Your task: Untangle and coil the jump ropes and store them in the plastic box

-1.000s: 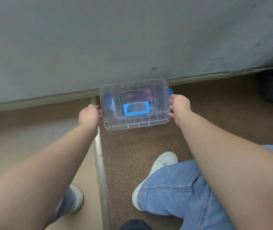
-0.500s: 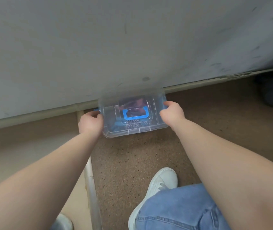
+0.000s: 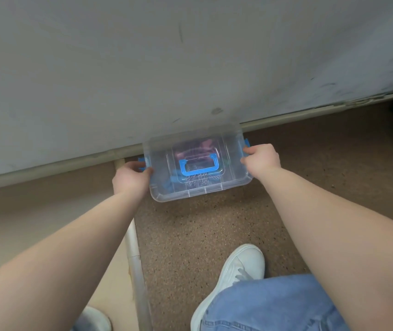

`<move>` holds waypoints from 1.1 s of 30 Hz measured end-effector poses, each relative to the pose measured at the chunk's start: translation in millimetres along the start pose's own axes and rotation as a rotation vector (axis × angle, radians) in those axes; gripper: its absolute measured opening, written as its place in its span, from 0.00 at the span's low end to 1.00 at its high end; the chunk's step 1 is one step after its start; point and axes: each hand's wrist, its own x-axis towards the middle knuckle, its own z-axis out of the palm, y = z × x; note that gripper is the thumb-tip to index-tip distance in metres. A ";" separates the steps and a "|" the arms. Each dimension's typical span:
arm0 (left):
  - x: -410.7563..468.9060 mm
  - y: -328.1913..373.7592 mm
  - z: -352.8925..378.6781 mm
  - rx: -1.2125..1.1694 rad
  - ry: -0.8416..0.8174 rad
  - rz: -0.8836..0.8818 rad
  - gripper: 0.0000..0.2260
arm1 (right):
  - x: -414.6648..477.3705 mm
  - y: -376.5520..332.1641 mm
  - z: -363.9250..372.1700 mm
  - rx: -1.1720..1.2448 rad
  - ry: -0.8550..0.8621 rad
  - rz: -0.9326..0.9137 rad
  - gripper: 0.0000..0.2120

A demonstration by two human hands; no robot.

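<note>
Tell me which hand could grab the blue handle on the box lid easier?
Probably the right hand, but only just. It grips the plastic box at the lid's edge, slightly nearer the blue handle. The left hand holds the other end by a blue clip, a bit farther off.

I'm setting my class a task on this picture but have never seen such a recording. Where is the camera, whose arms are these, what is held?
No machine here: a person wears a camera on the head, so the view looks down along their own bare arms. The left hand and right hand grip the short ends of a clear plastic box at its blue latches. The lid, with a blue handle, is on; ropes show dimly through it. The box is close to a grey wall, over speckled brown floor. Nearest the camera are a white shoe and jeans.
</note>
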 end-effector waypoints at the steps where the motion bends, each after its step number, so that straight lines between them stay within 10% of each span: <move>1: -0.7 -0.4 1.8 0.026 0.012 0.030 0.18 | 3.7 0.9 -4.2 0.031 -0.002 0.012 0.21; 8: -10.8 -10.7 21.2 -0.015 -0.059 -0.046 0.26 | 8.8 14.6 -2.0 0.379 -0.247 0.184 0.40; 14: -20.0 -14.6 17.9 0.052 0.026 0.136 0.18 | -2.9 9.6 7.3 0.134 -0.039 -0.045 0.22; 33: 13.9 -54.9 -48.0 0.290 0.084 0.103 0.15 | -27.6 -36.8 61.0 -0.120 -0.163 -0.247 0.20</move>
